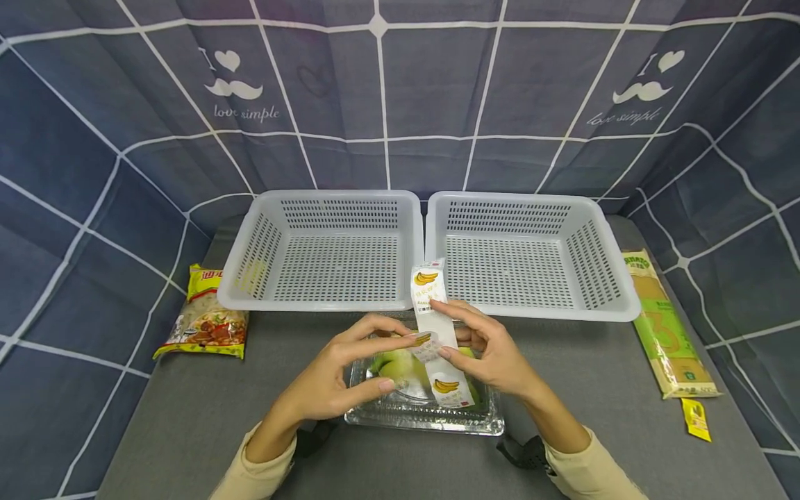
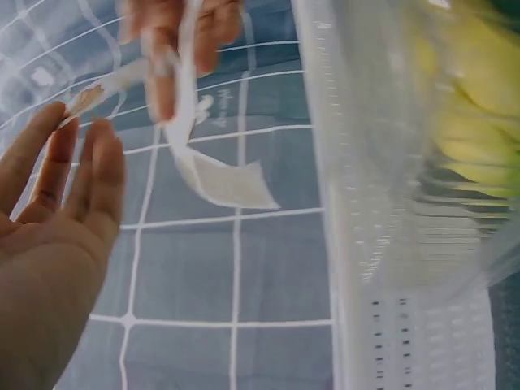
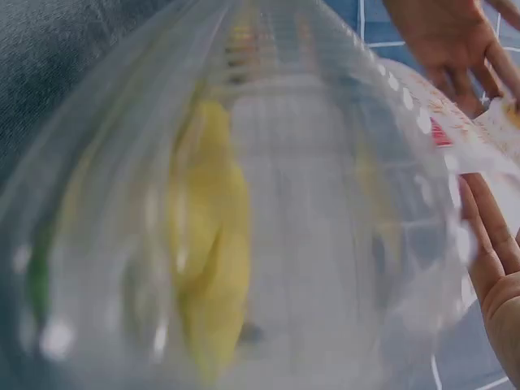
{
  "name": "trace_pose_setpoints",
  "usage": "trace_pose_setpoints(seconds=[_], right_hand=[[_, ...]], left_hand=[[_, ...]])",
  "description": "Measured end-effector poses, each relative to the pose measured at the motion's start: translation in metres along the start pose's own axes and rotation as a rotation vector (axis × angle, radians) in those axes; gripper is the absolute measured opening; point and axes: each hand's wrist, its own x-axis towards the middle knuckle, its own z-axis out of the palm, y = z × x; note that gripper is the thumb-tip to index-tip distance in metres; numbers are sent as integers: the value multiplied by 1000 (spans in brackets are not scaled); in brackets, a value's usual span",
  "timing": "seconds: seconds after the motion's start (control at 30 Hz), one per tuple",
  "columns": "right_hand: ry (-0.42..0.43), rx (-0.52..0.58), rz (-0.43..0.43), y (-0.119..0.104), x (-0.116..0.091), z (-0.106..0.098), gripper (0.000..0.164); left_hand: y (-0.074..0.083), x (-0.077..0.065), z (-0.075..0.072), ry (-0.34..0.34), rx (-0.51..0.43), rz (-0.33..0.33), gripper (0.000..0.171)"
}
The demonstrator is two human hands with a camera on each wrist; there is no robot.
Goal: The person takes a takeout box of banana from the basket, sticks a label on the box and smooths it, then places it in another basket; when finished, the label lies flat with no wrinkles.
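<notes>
In the head view my right hand (image 1: 496,347) pinches a white strip of banana-picture stickers (image 1: 446,371) between thumb and fingers. From the left, my left hand (image 1: 331,371) touches one sticker (image 1: 426,347) with its fingertips, fingers fairly straight and thumb apart from it. That sticker (image 2: 88,99) spans from the left fingertips to the right hand in the left wrist view. Below both hands sits a clear plastic box (image 1: 431,422) with yellow-green fruit inside, partly covered by the strip. The fruit (image 3: 213,219) appears blurred through the plastic in the right wrist view.
Two white perforated baskets, a left one (image 1: 321,305) and a right one (image 1: 537,311), stand behind the box. At the left lies a yellow food packet (image 1: 209,319). A long green-and-tan packet (image 1: 669,326) and a small yellow packet (image 1: 696,419) lie at the right.
</notes>
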Motion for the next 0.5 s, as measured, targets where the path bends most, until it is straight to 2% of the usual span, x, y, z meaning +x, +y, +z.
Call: trace_pose_setpoints(seconds=[0.1, 0.2, 0.37, 0.5], right_hand=[[44, -13, -19, 1, -4, -5, 56], [74, -34, -33, 1, -8, -10, 55], [113, -35, -21, 2, -13, -19, 54], [119, -41, -19, 0, -16, -26, 51]], left_hand=[[3, -4, -6, 38, -144, 85, 42], [4, -7, -11, 45, -237, 119, 40], [-2, -12, -13, 34, -271, 110, 39], [-11, -15, -14, 16, -274, 55, 41]])
